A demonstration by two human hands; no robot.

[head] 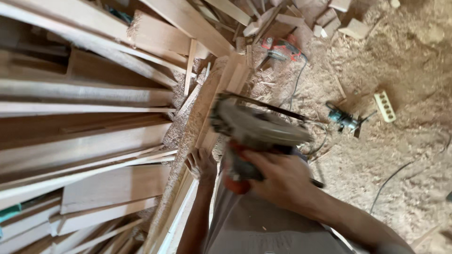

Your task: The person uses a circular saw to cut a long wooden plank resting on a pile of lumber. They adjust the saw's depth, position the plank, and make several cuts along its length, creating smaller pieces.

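From the head view, my right hand (278,181) is wrapped tight around the red handle of a circular saw (256,134), which is blurred and sits just above that hand, over the plank's edge; my left hand (200,164) lies flat, fingers spread, pressing on a long sawdust-covered plank (197,117) that runs away from me, gripping nothing; left of that hand, stacked boards (84,141) lie crosswise; beyond the saw, a red power tool (282,48) rests in sawdust; off to the right of my right hand sit a teal power tool (346,121) and a pale socket strip (385,106), well apart from me.
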